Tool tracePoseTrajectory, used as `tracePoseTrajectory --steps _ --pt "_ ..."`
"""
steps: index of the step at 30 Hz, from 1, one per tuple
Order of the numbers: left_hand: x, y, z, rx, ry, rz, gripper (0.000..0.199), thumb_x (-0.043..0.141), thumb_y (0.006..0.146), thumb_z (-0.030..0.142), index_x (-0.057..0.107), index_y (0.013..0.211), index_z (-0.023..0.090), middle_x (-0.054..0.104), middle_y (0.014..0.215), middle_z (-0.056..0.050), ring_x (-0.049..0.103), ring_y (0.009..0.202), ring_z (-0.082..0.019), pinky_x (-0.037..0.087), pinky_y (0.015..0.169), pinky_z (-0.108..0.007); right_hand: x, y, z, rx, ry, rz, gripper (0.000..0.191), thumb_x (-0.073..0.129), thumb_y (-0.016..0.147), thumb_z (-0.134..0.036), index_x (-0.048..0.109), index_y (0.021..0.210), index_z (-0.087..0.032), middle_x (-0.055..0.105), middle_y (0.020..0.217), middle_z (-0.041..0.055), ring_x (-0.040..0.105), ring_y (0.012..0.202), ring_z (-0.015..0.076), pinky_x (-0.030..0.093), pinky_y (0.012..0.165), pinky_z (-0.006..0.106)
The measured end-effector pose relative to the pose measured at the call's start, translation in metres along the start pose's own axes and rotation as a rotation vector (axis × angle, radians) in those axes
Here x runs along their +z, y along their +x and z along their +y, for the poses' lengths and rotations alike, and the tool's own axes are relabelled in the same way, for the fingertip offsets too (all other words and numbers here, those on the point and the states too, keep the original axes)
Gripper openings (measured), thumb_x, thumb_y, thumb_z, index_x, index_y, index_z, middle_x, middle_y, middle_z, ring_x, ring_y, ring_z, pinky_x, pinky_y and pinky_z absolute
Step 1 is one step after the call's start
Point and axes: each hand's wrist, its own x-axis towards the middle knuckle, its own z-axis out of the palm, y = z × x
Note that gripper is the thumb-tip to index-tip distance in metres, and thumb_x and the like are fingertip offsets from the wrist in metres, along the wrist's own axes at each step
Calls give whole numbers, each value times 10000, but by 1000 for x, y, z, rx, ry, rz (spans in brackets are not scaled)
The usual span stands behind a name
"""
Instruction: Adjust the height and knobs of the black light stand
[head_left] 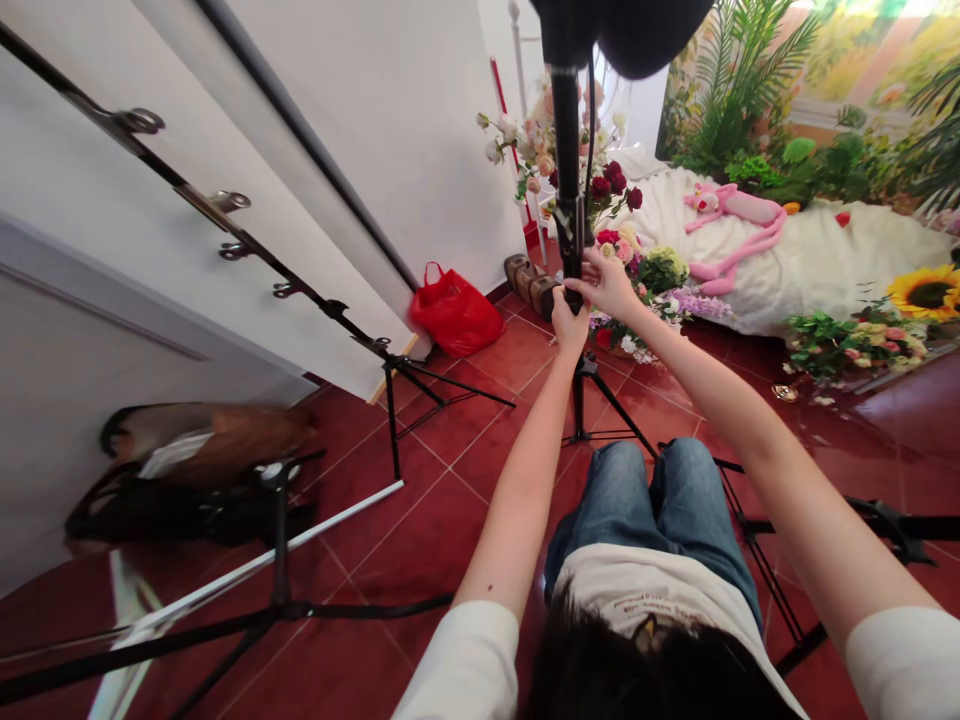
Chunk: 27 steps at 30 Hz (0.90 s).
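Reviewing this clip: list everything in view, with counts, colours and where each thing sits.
light stand pole: 1, black, upright at centre, between both hands
tripod stands: at least 2 more, black, on the floor at left
carrier bag: 1, red, on the floor against the wall
small cases: several, brown, on the floor behind the pole
plush panther: 1, pink, lying on the white fur throw
fur throw: 1, white, upper right
artificial flowers: several bunches, mixed colours, around the throw
floor tiles: many, dark red, throughout
left hand: 1, on the pole
right hand: 1, on the pole, above the left
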Motion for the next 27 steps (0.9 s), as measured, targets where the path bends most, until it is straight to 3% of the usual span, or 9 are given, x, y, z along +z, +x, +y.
tracePoseTrajectory --steps 6,13,19,23,27 --pt "3 -2 -5 60 -30 35 472 603 818 635 501 1025 223 703 975 -83 704 933 -216 531 838 -334 4 -22 16 -27 -445 74 587 646 856 -508 582 1315 -147 614 1278 176 518 1264 324 406 1114 501" --pt "5 -3 -8 61 -23 32 474 556 840 668 481 1016 234 692 969 -73 696 924 -199 526 834 -327 -2 -14 23 -106 -445 -26 609 600 884 -536 556 1358 -155 607 1308 165 509 1260 328 387 1104 499" --pt "4 -4 -4 28 -17 44 490 564 819 690 479 998 243 690 944 -57 690 881 -189 519 795 -301 -16 -31 21 -151 -435 -77 544 467 963 -511 524 1370 -155 598 1338 170 540 1252 287 412 1091 447" --pt "4 -5 -1 4 -1 63 500 572 808 697 492 991 239 687 913 -47 684 862 -180 512 787 -285 -29 -42 22 -104 -444 -115 481 324 1021 -451 513 1347 -152 604 1342 167 552 1260 253 408 1095 417" --pt "5 -6 2 0 6 101 514 562 804 711 508 978 230 684 887 -47 684 845 -183 510 777 -283 -31 -34 23 -51 -475 -165 440 271 1036 -409 548 1260 -150 647 1263 162 593 1185 242 432 1059 394"
